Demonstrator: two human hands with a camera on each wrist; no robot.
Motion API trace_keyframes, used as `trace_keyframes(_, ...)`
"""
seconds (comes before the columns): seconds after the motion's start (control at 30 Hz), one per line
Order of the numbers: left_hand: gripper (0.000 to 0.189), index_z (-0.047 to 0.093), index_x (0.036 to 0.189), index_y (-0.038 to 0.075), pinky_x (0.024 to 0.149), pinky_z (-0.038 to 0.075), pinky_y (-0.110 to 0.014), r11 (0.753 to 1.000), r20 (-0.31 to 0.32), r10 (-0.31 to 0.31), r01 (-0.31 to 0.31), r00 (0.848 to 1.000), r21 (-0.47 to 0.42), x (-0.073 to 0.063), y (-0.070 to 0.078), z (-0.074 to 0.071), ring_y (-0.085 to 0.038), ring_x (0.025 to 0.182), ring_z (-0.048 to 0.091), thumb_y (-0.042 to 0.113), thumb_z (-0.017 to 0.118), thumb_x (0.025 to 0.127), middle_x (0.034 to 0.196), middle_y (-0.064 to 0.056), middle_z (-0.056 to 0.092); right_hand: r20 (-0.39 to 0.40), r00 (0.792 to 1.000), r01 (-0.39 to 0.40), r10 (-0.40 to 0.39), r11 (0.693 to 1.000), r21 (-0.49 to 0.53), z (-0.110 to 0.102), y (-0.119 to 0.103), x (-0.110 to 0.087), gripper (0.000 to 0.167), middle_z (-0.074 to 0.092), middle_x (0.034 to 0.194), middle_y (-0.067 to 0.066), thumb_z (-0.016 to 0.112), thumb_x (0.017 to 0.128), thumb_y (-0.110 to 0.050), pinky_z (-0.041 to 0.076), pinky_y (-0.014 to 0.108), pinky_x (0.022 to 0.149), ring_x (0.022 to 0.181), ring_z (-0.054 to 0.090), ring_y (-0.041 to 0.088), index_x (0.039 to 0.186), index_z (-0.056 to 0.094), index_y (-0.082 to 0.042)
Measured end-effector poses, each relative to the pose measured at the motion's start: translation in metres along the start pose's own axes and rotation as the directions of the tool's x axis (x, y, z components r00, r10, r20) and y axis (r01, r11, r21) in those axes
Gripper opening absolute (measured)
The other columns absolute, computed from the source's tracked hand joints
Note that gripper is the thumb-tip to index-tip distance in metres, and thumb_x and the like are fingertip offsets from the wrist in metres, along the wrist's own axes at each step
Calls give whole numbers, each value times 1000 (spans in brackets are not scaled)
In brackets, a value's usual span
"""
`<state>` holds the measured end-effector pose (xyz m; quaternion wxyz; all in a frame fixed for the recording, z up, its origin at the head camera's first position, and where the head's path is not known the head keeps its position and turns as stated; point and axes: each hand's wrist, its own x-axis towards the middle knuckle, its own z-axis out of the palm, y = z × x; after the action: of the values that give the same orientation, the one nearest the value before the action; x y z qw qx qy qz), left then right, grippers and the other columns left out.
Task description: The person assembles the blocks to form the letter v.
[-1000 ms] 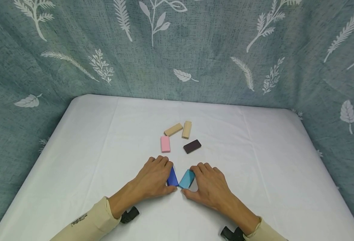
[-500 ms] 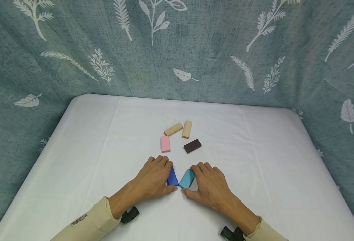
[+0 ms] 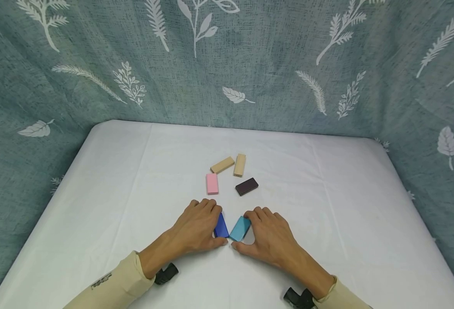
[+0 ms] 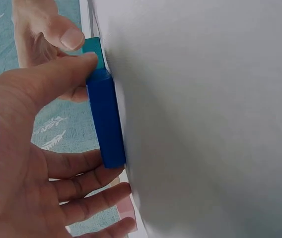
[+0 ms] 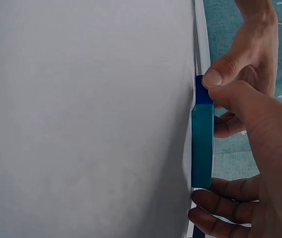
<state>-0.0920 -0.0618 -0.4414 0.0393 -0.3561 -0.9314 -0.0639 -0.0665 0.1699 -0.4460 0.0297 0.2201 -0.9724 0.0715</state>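
Note:
My left hand (image 3: 199, 227) holds a blue rectangular block (image 3: 221, 226) by its two ends, thumb at the near end and fingers at the far end. In the left wrist view the blue block (image 4: 106, 119) lies on the cloth. My right hand (image 3: 270, 235) holds a teal block (image 3: 240, 228) the same way, as the right wrist view of the teal block (image 5: 202, 146) also shows. The two blocks slant towards each other, their near ends meeting or almost meeting between the thumbs. Their far ends stand apart.
Beyond the hands lie a pink block (image 3: 212, 184), a dark brown block (image 3: 247, 186) and two wooden-coloured blocks, one slanted block (image 3: 222, 165) and one more upright block (image 3: 239, 165). White cloth (image 3: 134, 184) covers the table; a patterned green curtain (image 3: 273, 51) hangs around it.
Both hands and all the blocks stay almost in place. My right thumb shifts very slightly to the left.

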Motion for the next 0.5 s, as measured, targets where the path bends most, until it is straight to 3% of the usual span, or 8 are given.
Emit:
trace_keyframes(0.23,73,64,116,4,90,46,-44,1000,10,-5,6,1000,-6,0,0,-1,-23,105,57,64,76,77,107,-6,61,9,1000,1,-1,1000,28,-2,2,1,79,62,105,0,71,74,-73,51,40,79,99,59,19,121,66,-10)
trace_keyframes(0.5,67,65,113,5,92,45,-46,1000,-20,4,-4,1000,6,-1,0,0,-24,107,58,60,77,78,105,-6,61,-20,1000,15,-14,1000,20,1,2,1,72,64,105,1,72,76,-69,51,39,75,96,59,19,118,67,-11)
